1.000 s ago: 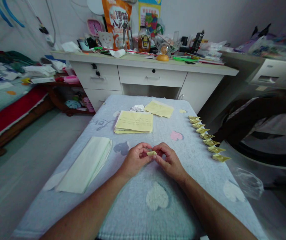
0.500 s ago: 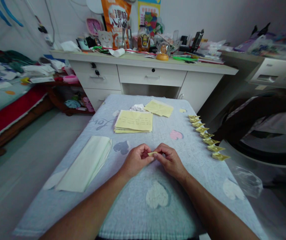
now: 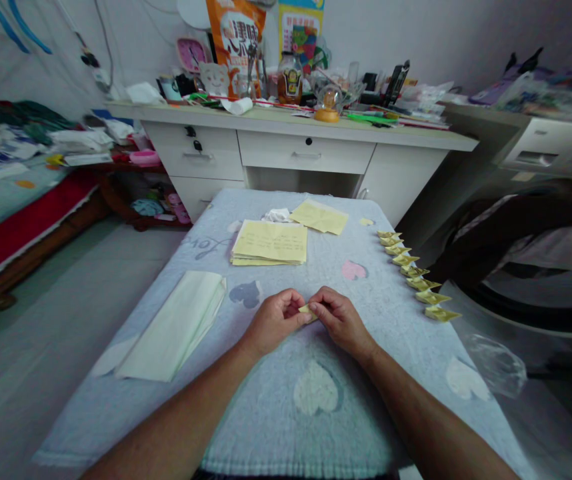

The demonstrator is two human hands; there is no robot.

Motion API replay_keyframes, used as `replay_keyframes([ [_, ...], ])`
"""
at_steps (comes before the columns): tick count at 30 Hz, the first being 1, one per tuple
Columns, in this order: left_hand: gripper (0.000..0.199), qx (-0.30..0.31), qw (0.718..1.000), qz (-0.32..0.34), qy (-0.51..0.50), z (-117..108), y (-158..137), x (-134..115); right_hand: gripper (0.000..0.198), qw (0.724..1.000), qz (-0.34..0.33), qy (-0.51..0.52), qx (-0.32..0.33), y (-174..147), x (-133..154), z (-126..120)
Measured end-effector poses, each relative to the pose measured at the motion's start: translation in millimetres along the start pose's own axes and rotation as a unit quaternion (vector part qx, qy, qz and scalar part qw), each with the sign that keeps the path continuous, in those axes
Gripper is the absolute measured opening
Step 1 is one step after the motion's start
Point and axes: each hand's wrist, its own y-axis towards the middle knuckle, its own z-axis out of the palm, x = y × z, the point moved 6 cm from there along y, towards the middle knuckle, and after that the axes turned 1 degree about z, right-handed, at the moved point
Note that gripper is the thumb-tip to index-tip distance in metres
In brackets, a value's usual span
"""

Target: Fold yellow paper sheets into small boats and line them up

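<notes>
A small folded piece of yellow paper point(image 3: 307, 310) is pinched between my two hands over the middle of the cloth-covered table. My left hand point(image 3: 277, 321) grips its left end with thumb and fingers. On the other side my right hand point(image 3: 339, 320) holds it, the thumb pressed on top. Fingers cover most of the paper, so its full shape is hidden. Beyond my hands lies a stack of yellow paper sheets point(image 3: 270, 243) with handwriting on top. Along the table's right edge stands a row of several folded yellow paper boats point(image 3: 429, 297).
A folded pale green cloth or paper point(image 3: 171, 327) lies at the left. Behind the stack are a crumpled white paper point(image 3: 277, 215) and loose yellow sheets point(image 3: 320, 217). A cluttered white desk point(image 3: 311, 157) stands beyond, with a washing machine point(image 3: 541, 157) at the right.
The fingers have shifted slightly on the small folded paper, and a bit more of its yellow surface shows now. The camera view has moved a little; the other things stay in place.
</notes>
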Motion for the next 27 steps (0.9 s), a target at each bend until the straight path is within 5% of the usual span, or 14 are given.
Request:
replay_keyframes([
  [7,0.017,-0.012,0.996,0.009,-0.092,0,2,0,0.014,0.999,0.033,0.027,0.028,-2,-6,6],
  [10,0.016,-0.050,0.993,-0.014,-0.103,-4,3,3,0.028,1.000,-0.004,0.013,0.018,-4,-1,3],
  [17,0.019,-0.079,0.996,-0.028,-0.036,-10,4,6,0.019,0.986,-0.101,-0.128,0.014,-4,8,3],
  [27,0.026,-0.037,0.980,0.074,0.179,-9,-3,-15,0.032,0.988,-0.090,-0.126,0.027,-6,5,-6],
])
